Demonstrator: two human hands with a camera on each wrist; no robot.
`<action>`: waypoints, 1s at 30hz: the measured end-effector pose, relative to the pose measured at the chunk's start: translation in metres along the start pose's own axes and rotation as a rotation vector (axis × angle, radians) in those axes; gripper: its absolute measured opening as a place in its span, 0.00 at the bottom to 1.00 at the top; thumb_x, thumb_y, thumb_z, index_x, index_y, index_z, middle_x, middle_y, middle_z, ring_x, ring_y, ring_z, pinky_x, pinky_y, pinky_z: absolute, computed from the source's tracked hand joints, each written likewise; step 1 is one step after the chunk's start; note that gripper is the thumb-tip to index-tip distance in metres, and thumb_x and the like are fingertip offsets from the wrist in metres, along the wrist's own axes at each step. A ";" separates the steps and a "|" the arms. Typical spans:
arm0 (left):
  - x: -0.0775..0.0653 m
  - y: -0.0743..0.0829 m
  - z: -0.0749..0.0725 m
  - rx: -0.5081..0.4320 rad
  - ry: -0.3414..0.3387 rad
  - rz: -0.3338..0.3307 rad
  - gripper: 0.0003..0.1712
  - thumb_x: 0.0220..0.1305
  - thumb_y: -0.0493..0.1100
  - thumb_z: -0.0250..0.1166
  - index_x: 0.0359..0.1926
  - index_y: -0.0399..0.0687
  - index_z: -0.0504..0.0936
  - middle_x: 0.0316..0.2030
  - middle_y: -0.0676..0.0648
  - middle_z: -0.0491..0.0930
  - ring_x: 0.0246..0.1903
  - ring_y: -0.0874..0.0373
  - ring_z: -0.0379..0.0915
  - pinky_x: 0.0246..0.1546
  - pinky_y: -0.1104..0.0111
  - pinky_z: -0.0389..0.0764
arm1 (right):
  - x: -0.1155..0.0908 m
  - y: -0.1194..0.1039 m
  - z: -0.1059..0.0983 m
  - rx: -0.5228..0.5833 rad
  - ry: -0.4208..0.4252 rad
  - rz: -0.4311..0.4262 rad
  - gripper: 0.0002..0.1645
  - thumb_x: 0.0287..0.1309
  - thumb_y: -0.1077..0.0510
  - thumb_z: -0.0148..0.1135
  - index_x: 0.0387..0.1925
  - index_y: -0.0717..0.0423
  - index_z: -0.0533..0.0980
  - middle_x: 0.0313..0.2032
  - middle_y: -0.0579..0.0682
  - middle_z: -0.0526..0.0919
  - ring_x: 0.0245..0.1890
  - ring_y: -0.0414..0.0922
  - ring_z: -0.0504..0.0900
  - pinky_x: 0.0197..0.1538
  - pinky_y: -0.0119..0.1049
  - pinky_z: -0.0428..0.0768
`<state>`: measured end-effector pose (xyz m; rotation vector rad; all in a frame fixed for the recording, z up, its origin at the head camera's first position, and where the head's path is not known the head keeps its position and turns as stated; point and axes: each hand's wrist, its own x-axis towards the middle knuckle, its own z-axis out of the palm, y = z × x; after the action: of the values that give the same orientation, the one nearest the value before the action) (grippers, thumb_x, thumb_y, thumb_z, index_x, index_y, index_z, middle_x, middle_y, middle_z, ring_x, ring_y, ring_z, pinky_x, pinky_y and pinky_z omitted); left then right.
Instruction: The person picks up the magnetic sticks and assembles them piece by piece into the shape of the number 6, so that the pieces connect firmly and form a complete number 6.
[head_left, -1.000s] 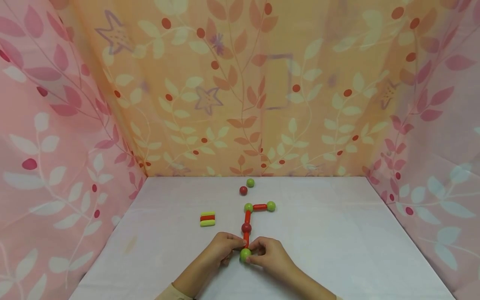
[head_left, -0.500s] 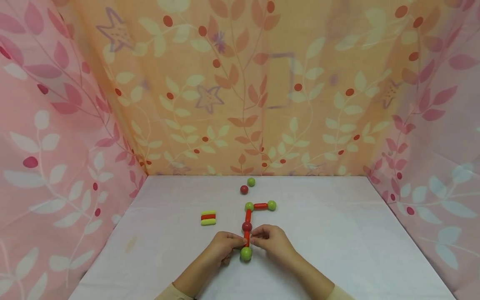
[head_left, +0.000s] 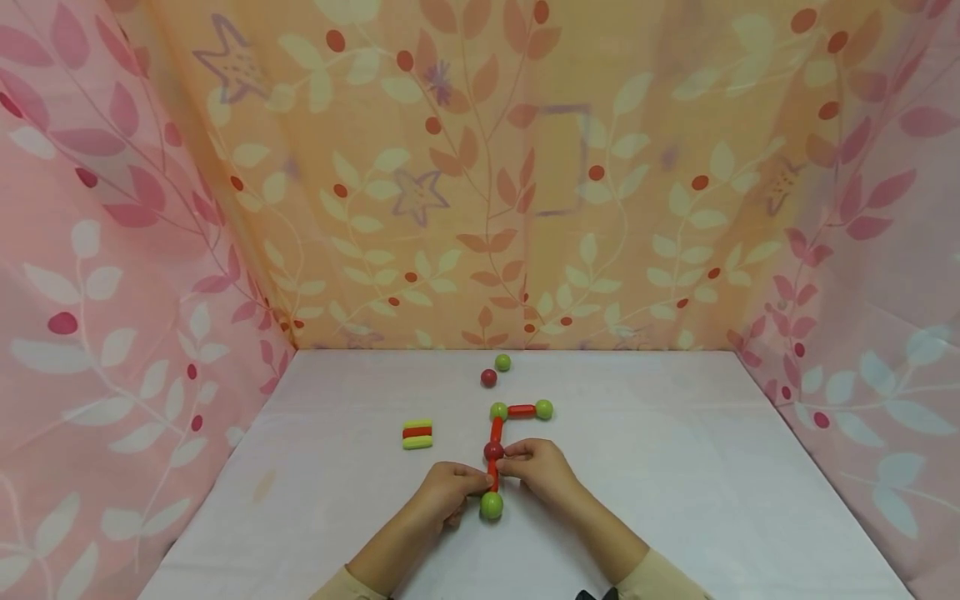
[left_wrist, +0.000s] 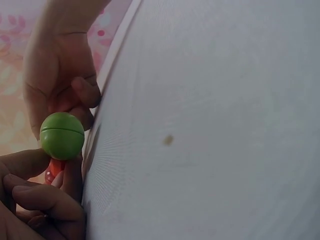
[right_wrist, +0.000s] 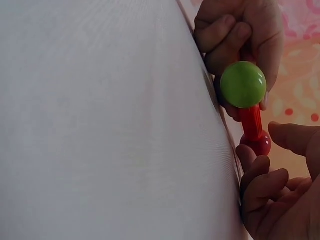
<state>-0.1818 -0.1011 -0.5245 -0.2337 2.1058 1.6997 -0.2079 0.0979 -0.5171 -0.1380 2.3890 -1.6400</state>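
Note:
A figure of red sticks and balls lies at the middle of the table. My left hand pinches its front red stick, just behind a large green ball. In the left wrist view that green ball hides much of the stick. My right hand has its fingertips at the red ball at the stick's far end. The right wrist view shows the red ball between finger and thumb. Farther back, another red stick joins a green ball.
From that green ball a red stick runs right to another green ball. A loose red ball and green ball lie behind. At left are two yellow-green sticks around a red stick. Patterned cloth encloses the white table.
My right hand has left the front green ball and moved away from me along the stick to the red ball. My left hand keeps its pinch on the stick.

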 end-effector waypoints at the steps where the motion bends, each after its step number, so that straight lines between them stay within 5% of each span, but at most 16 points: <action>1: 0.000 0.000 0.000 0.002 0.002 0.000 0.15 0.59 0.50 0.76 0.40 0.45 0.90 0.23 0.54 0.78 0.13 0.63 0.54 0.13 0.74 0.57 | 0.001 0.000 0.001 0.008 0.000 0.010 0.21 0.58 0.52 0.74 0.46 0.63 0.84 0.33 0.49 0.89 0.24 0.41 0.75 0.28 0.32 0.73; 18: -0.003 0.002 0.003 0.038 0.030 0.015 0.15 0.59 0.51 0.76 0.40 0.46 0.89 0.19 0.54 0.73 0.11 0.62 0.54 0.12 0.74 0.56 | 0.010 0.000 0.007 0.119 -0.019 0.159 0.22 0.56 0.52 0.76 0.47 0.61 0.83 0.31 0.50 0.88 0.12 0.38 0.70 0.16 0.27 0.64; 27: -0.005 0.002 -0.003 0.136 0.026 0.075 0.13 0.60 0.51 0.75 0.39 0.48 0.91 0.31 0.52 0.86 0.11 0.63 0.53 0.12 0.73 0.58 | 0.013 0.003 0.006 0.135 -0.017 0.173 0.23 0.55 0.53 0.77 0.48 0.61 0.83 0.31 0.50 0.89 0.11 0.37 0.68 0.14 0.27 0.61; 30: -0.006 0.003 -0.016 0.203 0.017 0.109 0.13 0.62 0.52 0.73 0.41 0.50 0.90 0.36 0.52 0.85 0.19 0.59 0.64 0.17 0.71 0.63 | 0.014 0.003 0.007 0.152 -0.027 0.164 0.22 0.55 0.53 0.76 0.48 0.61 0.83 0.31 0.50 0.89 0.11 0.37 0.68 0.14 0.27 0.61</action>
<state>-0.1808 -0.1169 -0.5168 -0.0739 2.3221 1.5313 -0.2197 0.0901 -0.5245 0.0606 2.1826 -1.7217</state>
